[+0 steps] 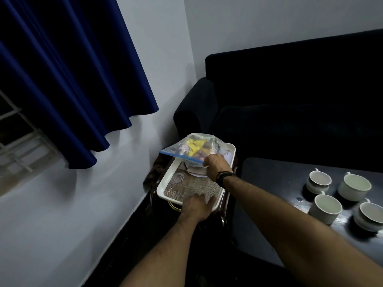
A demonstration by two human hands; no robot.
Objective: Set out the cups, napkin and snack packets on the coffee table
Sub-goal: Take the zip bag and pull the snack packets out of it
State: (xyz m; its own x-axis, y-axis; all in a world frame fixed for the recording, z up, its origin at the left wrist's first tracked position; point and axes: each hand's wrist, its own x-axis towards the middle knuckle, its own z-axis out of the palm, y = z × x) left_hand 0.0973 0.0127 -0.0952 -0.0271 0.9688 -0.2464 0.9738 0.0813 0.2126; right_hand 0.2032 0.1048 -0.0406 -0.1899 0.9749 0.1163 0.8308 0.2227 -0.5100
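Clear zip bag of snack packets, blue seal strip, held up over far end of white tray; right hand pinches it at the seal edge, fingers curled on the plastic. Left hand lies flat on the burlap napkin at tray's near end, fingers straight, not gripping. Small clear lid and a white plate also in tray, plate partly hidden under bag. Tray sits on a dark stand left of the black coffee table. Four white cups already on table, right side, two on saucers. Dark sofa far behind, blue curtain left
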